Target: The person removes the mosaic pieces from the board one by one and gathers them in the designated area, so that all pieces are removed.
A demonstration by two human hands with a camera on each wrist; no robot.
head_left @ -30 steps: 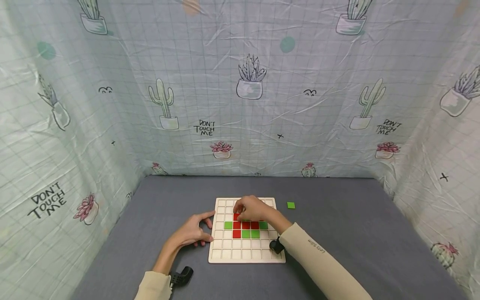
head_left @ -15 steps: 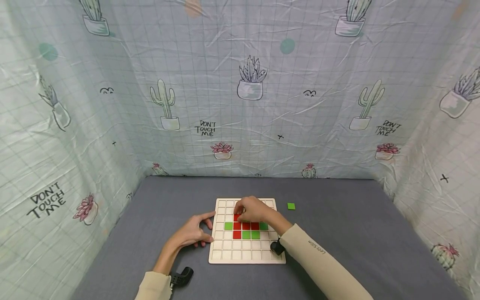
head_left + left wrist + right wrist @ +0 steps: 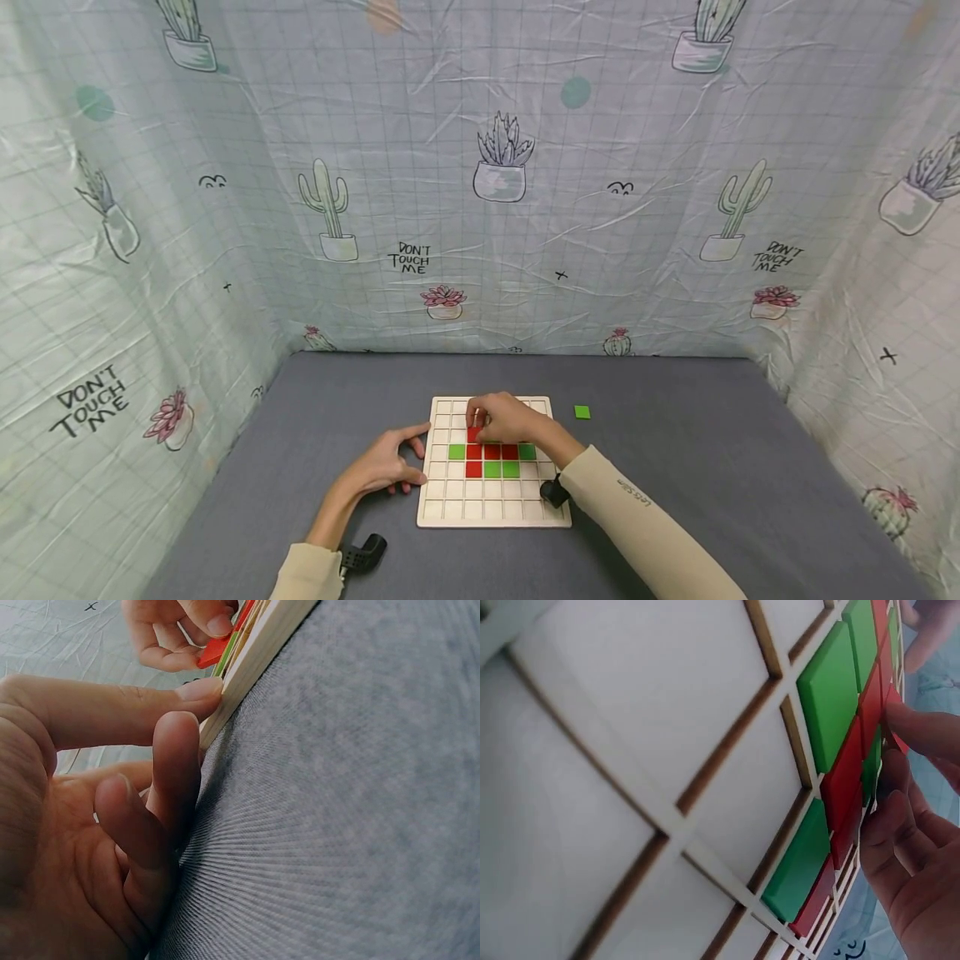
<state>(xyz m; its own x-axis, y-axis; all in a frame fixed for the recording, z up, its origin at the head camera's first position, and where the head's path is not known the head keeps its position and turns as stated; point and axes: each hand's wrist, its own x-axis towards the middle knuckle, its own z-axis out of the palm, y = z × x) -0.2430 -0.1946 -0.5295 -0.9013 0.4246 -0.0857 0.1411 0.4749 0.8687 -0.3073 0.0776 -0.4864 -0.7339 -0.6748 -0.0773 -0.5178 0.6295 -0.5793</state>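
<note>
A pale wooden grid board lies flat on the table, with red and green square tiles in its middle cells. My right hand reaches over the board and pinches a red tile between thumb and fingers. That tile tilts close over the grid in the left wrist view. From the right wrist, the thumb shows against it. At the board's left edge, my left hand touches the side with thumb and index finger spread apart, the other fingers loosely bent beneath.
One loose green tile lies on the grey table, just right of the board's far corner. A cactus-print cloth hangs behind the table and along both sides. Each wrist carries a small black camera.
Almost nothing differs: the right fingers shift very slightly at the red tile. The left hand and the board stay in place.
</note>
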